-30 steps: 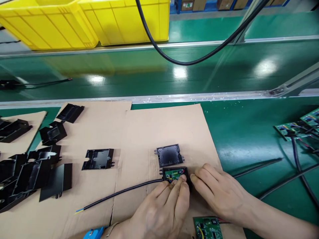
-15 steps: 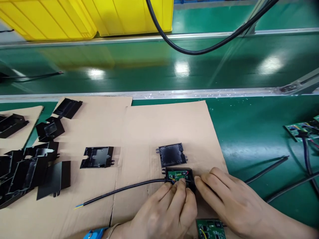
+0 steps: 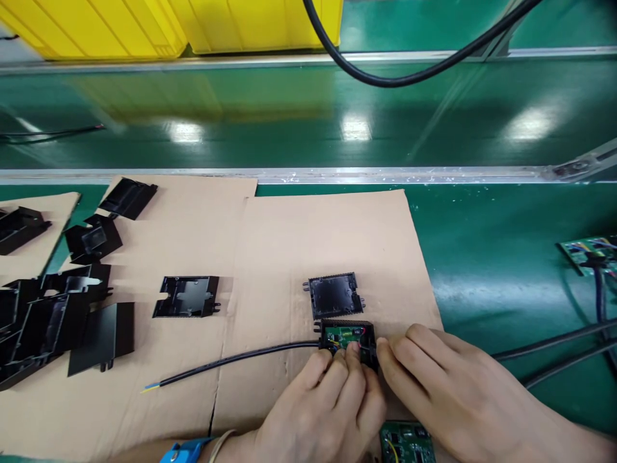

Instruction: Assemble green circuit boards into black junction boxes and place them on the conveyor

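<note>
A small black plastic case (image 3: 371, 334) lies on the cardboard, holding a green circuit board (image 3: 345, 334) with thin coloured wires. Through its left wall runs a black cable (image 3: 236, 360), whose far end shows bare blue and yellow wires. My left hand (image 3: 322, 405) is closed at the case's near side, its fingertips pressed down inside by the board. Bent and pressed together, the fingers of my right hand (image 3: 434, 379) grip the case's right end; the fingertips are partly hidden. Just behind the case sits a black lid-like part (image 3: 336, 296). Another green board (image 3: 407, 440) shows between my wrists.
An open black case (image 3: 187, 297) stands left of centre on the cardboard (image 3: 284, 238). Several more black cases (image 3: 53, 328) cluster farther left. Black cables (image 3: 559, 341) and a wired board (image 3: 588, 251) lie at right. Yellow bins (image 3: 260, 26) stand behind; a thick cable (image 3: 385, 80) hangs above.
The view has shifted slightly. Both hands stay at the case, with small finger movements. At right, the loose cable end seen earlier no longer shows, and a cable there now reaches the picture's edge.
</note>
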### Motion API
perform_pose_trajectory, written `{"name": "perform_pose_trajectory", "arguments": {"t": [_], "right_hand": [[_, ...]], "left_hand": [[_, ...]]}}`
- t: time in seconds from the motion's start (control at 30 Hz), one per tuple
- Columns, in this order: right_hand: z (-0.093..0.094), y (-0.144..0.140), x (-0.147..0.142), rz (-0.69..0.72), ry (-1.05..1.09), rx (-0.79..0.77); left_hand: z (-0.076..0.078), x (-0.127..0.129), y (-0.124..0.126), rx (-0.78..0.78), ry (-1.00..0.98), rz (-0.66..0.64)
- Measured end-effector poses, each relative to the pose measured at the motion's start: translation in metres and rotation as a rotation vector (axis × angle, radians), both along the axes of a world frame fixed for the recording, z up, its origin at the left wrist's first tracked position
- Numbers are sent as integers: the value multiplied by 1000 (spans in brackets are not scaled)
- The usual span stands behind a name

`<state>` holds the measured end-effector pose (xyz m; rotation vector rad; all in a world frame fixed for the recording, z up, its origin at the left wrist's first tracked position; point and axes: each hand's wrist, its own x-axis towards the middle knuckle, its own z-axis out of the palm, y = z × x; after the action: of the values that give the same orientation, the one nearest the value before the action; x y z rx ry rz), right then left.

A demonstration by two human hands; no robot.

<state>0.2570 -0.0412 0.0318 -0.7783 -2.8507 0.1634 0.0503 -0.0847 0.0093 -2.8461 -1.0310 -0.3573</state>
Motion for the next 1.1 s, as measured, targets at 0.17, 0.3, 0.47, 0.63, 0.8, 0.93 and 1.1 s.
{"name": "perform_pose_trajectory", "arguments": {"t": [0.17, 0.3, 0.47, 0.63, 0.8, 0.93, 1.1], "right_hand": [[-7, 0, 7, -31, 74, -58], [-5, 2, 4, -16, 36, -62], [-7, 1, -2, 3, -53, -68], [-14, 1, -4, -17, -126, -92], [-23, 0, 7, -65, -73, -59], [-27, 0, 17, -193, 54, -62], [-26, 0, 16, -174, 159, -110]], "left_hand": [[-3, 2, -2, 25, 20, -1], [-5, 1, -2, 25, -17, 0], [-3, 2, 1, -32, -65, 58], [1, 7, 1, -73, -42, 95], [3, 3, 1, -109, 6, 93], [13, -3, 4, -89, -14, 111], [14, -3, 3, -104, 85, 122]]}}
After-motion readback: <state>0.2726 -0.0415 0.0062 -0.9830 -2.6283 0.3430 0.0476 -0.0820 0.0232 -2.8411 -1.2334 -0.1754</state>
